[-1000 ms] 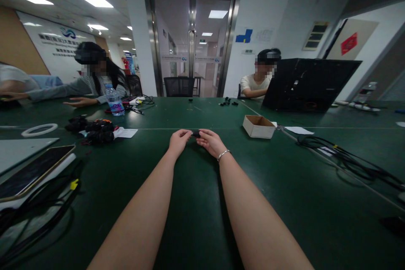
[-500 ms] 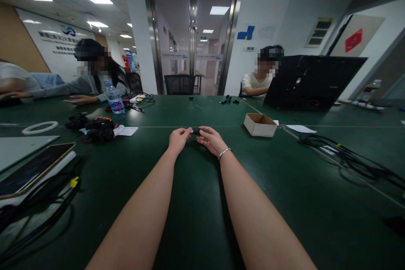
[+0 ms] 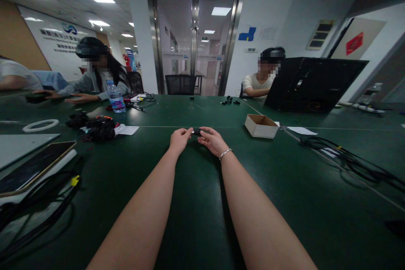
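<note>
In the head view, a small black stick [image 3: 196, 131] with a silvery end, about the size of a USB drive, is held level between my hands above the dark green table [image 3: 196, 202]. My left hand [image 3: 181, 140] pinches its silvery left end between thumb and fingertips. Around the black right part, the thumb and fingers of my right hand [image 3: 212, 140] are closed, with the lower fingers curled beneath. Its exact kind is too small to make out. Right of my hands stands a small open cardboard box [image 3: 262, 130].
Black cables [image 3: 351, 156] lie at right, near a large black panel [image 3: 316, 84]. To the left are a phone [image 3: 38, 166], a white ring [image 3: 40, 125], black gear [image 3: 100, 127] and a water bottle [image 3: 115, 98]. Small black pieces [image 3: 228, 101] lie farther back. Co-workers sit across the table.
My hands keep the same hold on the small black stick. The view has shifted very slightly. At far left, a co-worker's hand now shows beside a dark box-like object.
</note>
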`<state>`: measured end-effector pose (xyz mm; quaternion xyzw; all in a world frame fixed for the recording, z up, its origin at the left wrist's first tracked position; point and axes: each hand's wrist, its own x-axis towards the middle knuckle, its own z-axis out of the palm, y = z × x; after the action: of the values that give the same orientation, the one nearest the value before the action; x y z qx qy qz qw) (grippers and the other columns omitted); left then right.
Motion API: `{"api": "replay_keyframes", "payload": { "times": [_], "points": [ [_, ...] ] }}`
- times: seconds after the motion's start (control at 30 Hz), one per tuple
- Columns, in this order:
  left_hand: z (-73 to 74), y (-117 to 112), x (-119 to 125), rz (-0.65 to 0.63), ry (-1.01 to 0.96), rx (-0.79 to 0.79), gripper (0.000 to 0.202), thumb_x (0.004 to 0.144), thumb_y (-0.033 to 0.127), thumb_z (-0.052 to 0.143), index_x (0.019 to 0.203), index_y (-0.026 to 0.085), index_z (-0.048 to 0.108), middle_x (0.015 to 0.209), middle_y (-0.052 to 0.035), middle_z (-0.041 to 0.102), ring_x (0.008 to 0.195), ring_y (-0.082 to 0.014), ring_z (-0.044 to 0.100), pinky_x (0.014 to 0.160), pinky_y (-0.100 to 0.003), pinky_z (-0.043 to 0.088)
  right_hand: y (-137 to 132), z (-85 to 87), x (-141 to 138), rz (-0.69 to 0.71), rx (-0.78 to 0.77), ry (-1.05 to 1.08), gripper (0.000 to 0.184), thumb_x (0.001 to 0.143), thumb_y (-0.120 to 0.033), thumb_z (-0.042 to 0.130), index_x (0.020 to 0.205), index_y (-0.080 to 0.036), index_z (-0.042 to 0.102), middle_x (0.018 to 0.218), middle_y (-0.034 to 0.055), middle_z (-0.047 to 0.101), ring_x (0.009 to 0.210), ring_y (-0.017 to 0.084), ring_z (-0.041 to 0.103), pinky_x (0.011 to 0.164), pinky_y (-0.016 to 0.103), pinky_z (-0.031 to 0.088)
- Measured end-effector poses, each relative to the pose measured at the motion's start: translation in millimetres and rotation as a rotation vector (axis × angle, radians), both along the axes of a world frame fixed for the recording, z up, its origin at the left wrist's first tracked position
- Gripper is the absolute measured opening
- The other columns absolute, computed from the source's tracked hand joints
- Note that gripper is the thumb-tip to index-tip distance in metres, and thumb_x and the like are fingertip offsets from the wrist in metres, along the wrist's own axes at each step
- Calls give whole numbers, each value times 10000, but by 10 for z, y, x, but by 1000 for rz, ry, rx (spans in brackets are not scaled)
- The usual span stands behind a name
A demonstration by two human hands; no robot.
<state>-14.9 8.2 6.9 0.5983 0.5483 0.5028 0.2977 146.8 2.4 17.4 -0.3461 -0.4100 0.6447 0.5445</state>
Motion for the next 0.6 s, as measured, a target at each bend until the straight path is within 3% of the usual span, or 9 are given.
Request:
{"api": "replay_keyframes", "payload": {
  "times": [0.6],
  "points": [
    [122, -101, 15, 75, 90, -25, 446, 824, 550, 489, 623, 176, 626, 622, -25, 618, 585, -159, 524, 575, -276, 341, 26, -32, 9, 87, 56, -36, 232, 790, -60, 645, 983, -187, 632, 806, 22, 660, 640, 113, 655, 652, 245, 566]
  ]
}}
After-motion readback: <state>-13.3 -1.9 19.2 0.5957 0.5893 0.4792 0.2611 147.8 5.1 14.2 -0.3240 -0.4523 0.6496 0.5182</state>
